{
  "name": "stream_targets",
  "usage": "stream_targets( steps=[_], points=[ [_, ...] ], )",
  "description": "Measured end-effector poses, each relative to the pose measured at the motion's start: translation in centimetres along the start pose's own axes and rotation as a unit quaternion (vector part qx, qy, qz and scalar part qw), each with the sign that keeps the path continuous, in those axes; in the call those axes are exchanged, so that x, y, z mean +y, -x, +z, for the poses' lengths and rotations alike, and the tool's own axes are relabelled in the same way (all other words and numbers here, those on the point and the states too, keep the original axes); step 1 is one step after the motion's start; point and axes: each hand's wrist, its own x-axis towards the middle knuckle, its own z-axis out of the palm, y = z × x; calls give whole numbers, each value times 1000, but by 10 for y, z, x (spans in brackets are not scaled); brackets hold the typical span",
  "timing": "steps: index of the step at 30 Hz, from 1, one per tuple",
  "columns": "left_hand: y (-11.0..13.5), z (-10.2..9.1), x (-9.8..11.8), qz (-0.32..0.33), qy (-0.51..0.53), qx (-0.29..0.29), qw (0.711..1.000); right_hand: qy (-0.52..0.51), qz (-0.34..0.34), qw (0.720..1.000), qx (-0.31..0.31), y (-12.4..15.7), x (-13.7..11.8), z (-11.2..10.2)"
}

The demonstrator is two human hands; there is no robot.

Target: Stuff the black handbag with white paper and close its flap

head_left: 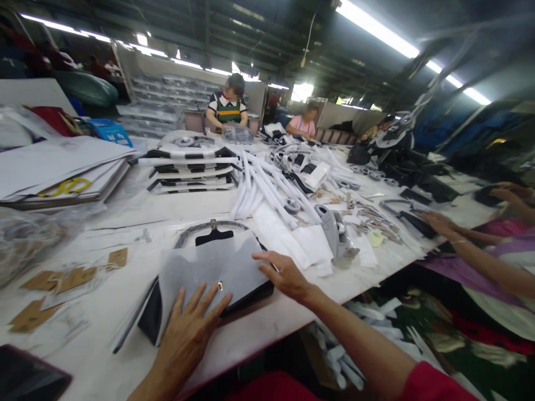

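A black bag (246, 292) lies flat on the white table (125, 223) in front of me, mostly covered by a grey sheet of wrapping paper (209, 267). My left hand (188, 328) rests flat on the near part of the sheet, fingers spread. My right hand (284, 275) lies open on the sheet's right edge, fingers stretched toward the left. A black tab with a metal clasp (214, 234) and a curved strap (196, 229) show beyond the sheet.
Brown card tags (62, 278) lie at the left. Stacks of white and black pieces (188, 170) and white rolled strips (263, 189) fill the middle. A grey tape dispenser (336, 234) stands at right. Another person's arms (468, 245) reach in from the right; seated workers are at the far end.
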Motion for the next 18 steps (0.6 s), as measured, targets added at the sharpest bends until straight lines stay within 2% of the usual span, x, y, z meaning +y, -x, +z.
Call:
stream_targets(
  steps=[2, 4, 7, 10, 14, 18],
  points=[
    [1, 2, -1, 4, -12, -3, 1000, -3, 74, 992, 99, -11, 20, -20],
    [1, 3, -1, 5, -18, -4, 1000, 58, 163, 976, 128, -19, 45, -38],
    [2, 4, -1, 7, -20, 0, 1000, 160, 259, 950, 73, -23, 81, -53],
    [0, 1, -1, 11, -20, 4, 1000, 201, 279, 939, 23, -22, 101, -49],
    [-2, -1, -2, 20, -20, 1, 1000, 247, 286, 926, -26, -20, 110, -38],
    [3, 4, -6, 21, -23, -9, 999, 264, 295, 915, -72, -29, 113, -41]
  ],
)
